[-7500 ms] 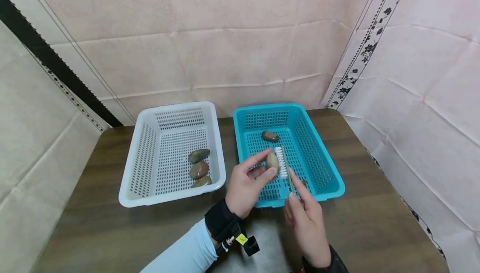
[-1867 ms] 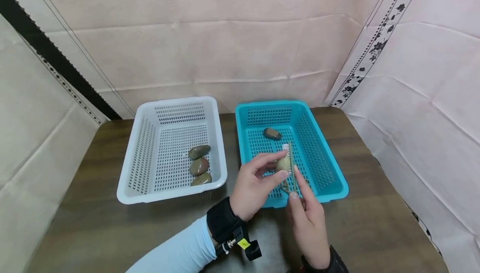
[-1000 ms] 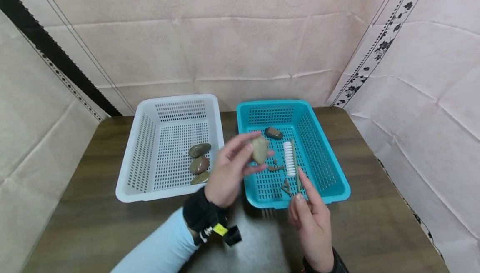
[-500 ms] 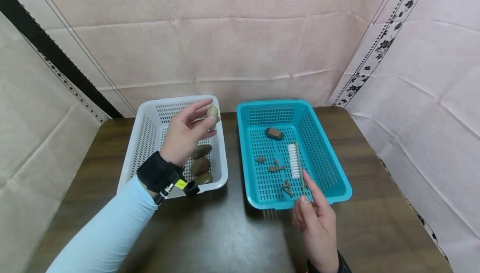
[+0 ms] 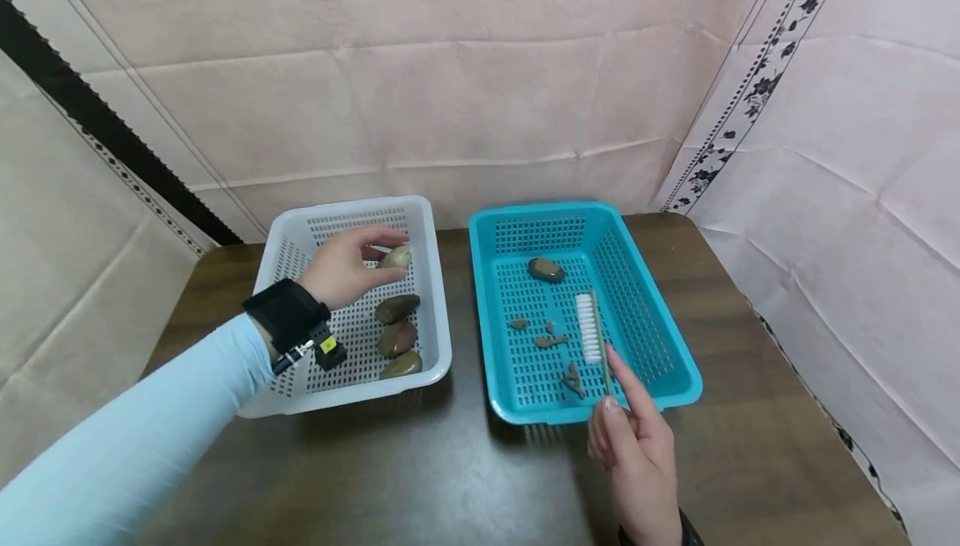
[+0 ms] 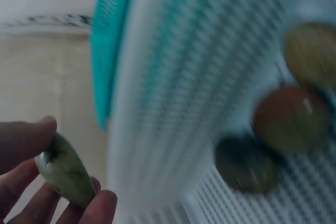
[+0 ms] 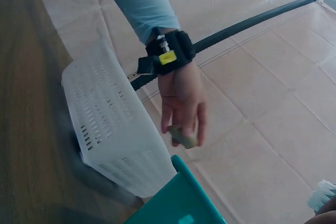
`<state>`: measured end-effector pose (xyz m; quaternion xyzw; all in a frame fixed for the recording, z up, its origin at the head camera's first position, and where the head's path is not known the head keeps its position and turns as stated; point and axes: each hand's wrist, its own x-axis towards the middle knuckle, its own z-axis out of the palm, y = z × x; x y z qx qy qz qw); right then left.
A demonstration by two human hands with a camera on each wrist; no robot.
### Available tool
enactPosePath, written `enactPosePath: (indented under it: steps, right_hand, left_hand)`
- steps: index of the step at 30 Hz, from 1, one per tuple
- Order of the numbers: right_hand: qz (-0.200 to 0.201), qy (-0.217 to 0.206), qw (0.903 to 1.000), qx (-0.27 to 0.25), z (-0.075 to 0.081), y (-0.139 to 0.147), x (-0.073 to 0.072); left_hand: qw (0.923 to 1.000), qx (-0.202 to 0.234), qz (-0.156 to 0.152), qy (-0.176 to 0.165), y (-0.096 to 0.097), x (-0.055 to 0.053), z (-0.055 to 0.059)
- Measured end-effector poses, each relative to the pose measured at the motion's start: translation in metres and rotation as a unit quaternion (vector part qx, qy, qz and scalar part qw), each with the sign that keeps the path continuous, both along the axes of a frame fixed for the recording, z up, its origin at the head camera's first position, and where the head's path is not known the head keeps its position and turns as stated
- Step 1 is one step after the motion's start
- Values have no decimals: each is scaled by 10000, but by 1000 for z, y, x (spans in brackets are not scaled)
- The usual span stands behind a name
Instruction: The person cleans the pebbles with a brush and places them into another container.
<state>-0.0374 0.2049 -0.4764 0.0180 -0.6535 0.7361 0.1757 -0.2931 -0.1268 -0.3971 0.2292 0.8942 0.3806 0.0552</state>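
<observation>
My left hand (image 5: 348, 267) is over the far part of the white basket (image 5: 258, 400), pinching a pale green stone (image 5: 397, 257) between thumb and fingers. The left wrist view shows that stone (image 6: 68, 174) held edgewise. Three darker stones lie in a row below it in the basket: a dark one (image 5: 397, 308), a reddish one (image 5: 397, 338) and an olive one (image 5: 402, 364). My right hand (image 5: 637, 463) grips the thin handle of a white-bristled brush (image 5: 588, 329) over the near right of the blue basket (image 5: 495, 404), index finger along the handle.
A brown stone (image 5: 546, 269) lies at the back of the blue basket. Several small brown crumbs (image 5: 551, 341) are scattered on its floor. Both baskets stand side by side on a dark wooden table (image 5: 450, 471), with a cloth-covered wall (image 5: 480, 112) behind.
The left hand has stopped holding the stone against the brush and carried it left, then down into the white basket. The right hand stays at the blue basket with the brush, baring crumbs beneath.
</observation>
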Motion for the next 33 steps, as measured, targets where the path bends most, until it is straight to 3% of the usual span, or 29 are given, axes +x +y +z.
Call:
enactPosePath:
  steps: [4,7,16,22,26,33]
  right_hand:
    - [-108,-274,9995,-61,2,-1,1]
    - [-156,-440,9989,-63,1,-1,2]
    - [-122,-169,9998,-41,-5,3,5]
    - [-180,-311,9993,-45,-7,5,5]
    - [-235,-377,9990,-17,-9,6,4]
    - [-65,-191,9998,9,-12,8,0]
  left_hand:
    - [9979,-640,12,61,-3,-20,-10]
    - [9943,-1023,-188,217,0,-35,-21]
    - [9790,-1865,-732,370,12,-64,-53]
    - [9725,-2096,-827,589,11,-74,-70]
    - [9720,-2128,-795,604,12,-76,-75]
    - [9641,-2367,-914,780,15,-79,-85]
